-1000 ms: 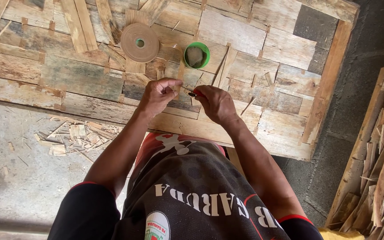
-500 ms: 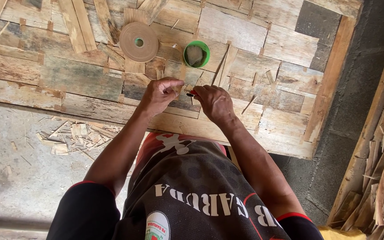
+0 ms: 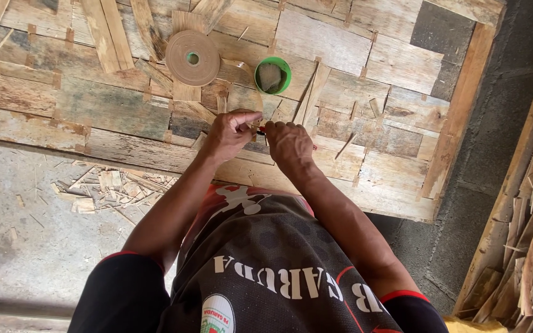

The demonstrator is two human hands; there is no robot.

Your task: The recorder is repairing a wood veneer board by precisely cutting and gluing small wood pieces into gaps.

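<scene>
My left hand and my right hand meet over the middle of a big sheet of patched wood veneer. Both pinch a small dark and orange object between their fingertips; I cannot tell what it is. A roll of brown paper tape lies flat on the sheet just beyond my left hand. A green cup with something pale inside stands beside the roll, beyond my hands.
Loose veneer strips lie on the sheet near the cup. Broken wood scraps litter the concrete floor at the left. A pile of veneer pieces stands at the right, past a dark floor strip.
Both hands stay together at the same spot on the sheet; the fingers have shifted only slightly on the small object.
</scene>
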